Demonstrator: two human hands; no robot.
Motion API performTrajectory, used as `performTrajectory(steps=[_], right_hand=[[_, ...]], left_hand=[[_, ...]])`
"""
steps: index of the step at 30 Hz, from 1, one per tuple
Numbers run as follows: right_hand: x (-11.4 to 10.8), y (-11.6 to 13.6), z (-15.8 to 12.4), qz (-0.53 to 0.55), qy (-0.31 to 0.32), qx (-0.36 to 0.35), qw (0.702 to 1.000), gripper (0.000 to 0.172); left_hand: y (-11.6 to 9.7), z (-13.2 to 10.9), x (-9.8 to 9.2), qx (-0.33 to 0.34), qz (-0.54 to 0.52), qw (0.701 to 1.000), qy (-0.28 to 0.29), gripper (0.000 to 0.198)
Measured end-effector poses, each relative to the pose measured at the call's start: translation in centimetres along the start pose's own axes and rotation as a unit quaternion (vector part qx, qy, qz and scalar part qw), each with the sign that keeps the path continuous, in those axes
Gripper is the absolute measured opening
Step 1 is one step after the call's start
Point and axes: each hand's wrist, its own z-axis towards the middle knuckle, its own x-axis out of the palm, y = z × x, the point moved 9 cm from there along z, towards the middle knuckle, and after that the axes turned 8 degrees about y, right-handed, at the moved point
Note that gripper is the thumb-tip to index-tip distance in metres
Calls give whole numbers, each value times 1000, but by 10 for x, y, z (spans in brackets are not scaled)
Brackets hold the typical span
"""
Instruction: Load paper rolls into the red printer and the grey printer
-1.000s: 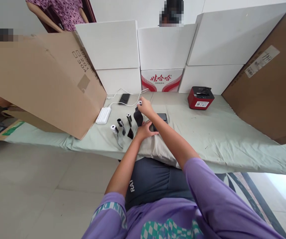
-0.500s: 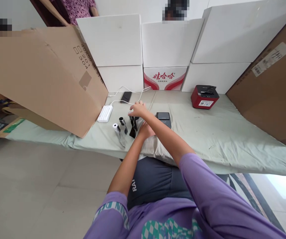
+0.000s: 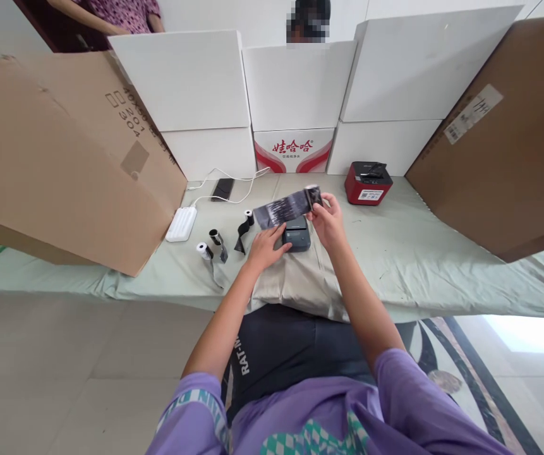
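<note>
My right hand (image 3: 329,222) is closed on a small roll of paper (image 3: 316,197) with a dark printed face. Its loose strip (image 3: 281,210) stretches left through the air above a small dark grey boxy device (image 3: 297,237). My left hand (image 3: 266,248) lies with fingers spread at the left side of that device, thumb against it and fingertips close below the strip. Left of my left hand stand a roll with a dark curled tail (image 3: 242,235), a dark shiny roll (image 3: 215,237) and a white-ended roll (image 3: 204,251).
A white power strip (image 3: 181,224) with a cable and a dark phone-like slab (image 3: 223,189) lie to the left. A red and black device (image 3: 369,184) stands at the right. White boxes (image 3: 295,85) wall the back; cardboard sheets (image 3: 77,158) flank the table. Two people are behind.
My right hand has swung from the rolls on the left to the right, now carrying a roll with its strip unrolled. My left hand shows spread beside the grey device. The view has shifted right.
</note>
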Motion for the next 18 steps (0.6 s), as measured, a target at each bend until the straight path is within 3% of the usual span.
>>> performTrajectory(steps=[3,6,11,13,16,18], right_hand=[[-42,-2,-25,-2,-24,53,998,56],[-61,-10,-37,-23,-31,84,996,55],[-59,-11,-37,-63,5,104,993,55],[-54,-7,-32,-78,22,104,991,57],[-44,-1,-23,-88,48,97,990,59],[-38,1,-16,-89,59,87,990,58]], left_hand=[[-3,10,-4,-23,18,1000,11,53],[-2,28,-10,-39,7,999,28,57],[-3,60,-19,14,3,994,106,59],[2,73,-24,15,17,994,112,52],[22,97,-27,-46,-48,995,69,36],[38,111,-24,-94,-152,984,6,49]])
